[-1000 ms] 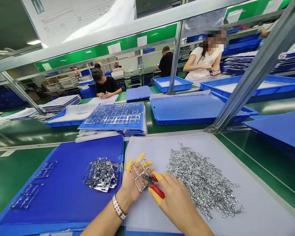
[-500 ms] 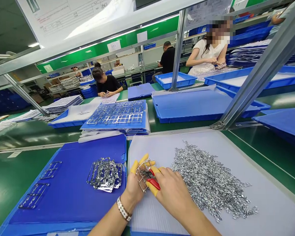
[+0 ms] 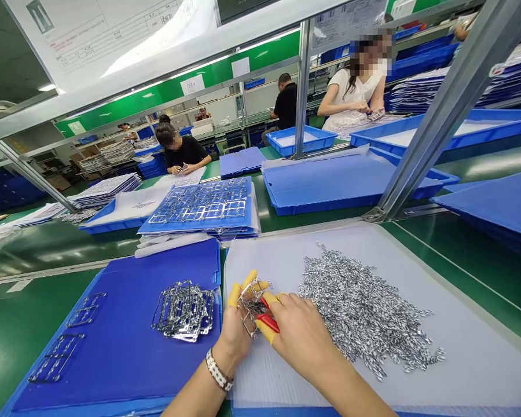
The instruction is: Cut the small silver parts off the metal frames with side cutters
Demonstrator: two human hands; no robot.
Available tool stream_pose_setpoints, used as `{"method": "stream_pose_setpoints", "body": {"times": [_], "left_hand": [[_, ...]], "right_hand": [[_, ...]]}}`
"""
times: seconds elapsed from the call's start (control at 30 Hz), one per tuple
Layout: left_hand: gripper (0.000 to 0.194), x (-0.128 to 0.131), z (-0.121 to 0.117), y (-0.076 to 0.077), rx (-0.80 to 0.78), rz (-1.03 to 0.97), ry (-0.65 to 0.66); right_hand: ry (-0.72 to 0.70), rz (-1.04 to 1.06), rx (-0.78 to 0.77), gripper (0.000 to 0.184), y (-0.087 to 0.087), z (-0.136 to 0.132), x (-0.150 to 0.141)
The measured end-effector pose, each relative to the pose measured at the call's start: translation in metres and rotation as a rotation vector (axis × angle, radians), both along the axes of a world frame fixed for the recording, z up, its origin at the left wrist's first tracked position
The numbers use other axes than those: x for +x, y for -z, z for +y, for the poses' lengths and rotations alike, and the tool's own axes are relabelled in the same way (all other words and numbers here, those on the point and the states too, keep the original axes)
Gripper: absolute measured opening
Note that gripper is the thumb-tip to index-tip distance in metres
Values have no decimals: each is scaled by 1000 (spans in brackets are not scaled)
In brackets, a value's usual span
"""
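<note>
My left hand (image 3: 237, 330), with yellow finger cots, holds a small silver wire-like metal frame (image 3: 249, 307) upright between its fingers. My right hand (image 3: 304, 336), also with yellow cots, grips red-handled side cutters (image 3: 269, 323), whose jaws reach into the frame and are partly hidden by it. To the right lies a large loose pile of small shiny metal pieces (image 3: 364, 313) on a pale corrugated plastic sheet (image 3: 460, 341). A heap of metal frames (image 3: 183, 311) and loose frames (image 3: 56, 359) lie on a blue plastic folder (image 3: 117, 278) to the left.
Beyond the sheet, a blue tray of stacked metal frames (image 3: 200, 205) and a large blue tray (image 3: 342, 185) sit on the green bench. An aluminium rail (image 3: 443, 110) crosses the view. Co-workers (image 3: 182, 150) sit further along, among stacked sheets and blue trays.
My hands have drawn closer together, with the cutters further into the frame. The whole view has tilted and shifted slightly with my head.
</note>
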State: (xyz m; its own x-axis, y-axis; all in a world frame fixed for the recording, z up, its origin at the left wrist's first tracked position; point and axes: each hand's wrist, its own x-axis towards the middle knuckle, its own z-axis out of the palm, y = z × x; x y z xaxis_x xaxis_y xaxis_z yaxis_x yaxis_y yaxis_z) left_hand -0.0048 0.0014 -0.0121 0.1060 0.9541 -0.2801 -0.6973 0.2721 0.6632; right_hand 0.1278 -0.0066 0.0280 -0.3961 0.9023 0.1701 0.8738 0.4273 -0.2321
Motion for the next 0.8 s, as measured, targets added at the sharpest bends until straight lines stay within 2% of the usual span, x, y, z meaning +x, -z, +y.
{"method": "stream_pose_setpoints", "body": {"times": [0.27,0.57,0.7,0.8], "left_hand": [[58,0,-2,-2,-2,91,-29],[54,-1,-2,-8,-35,-96,77],[54,0,-3,-7,-50,-88,89],[54,1,-3,-6,-30,-64,89]], "right_hand": [[4,-44,24,34,-2,-2,-3],[58,-91,55,28,-1,4,15],[87,-84,44,30,1,11,19],[84,-77,45,23,2,12,17]]}}
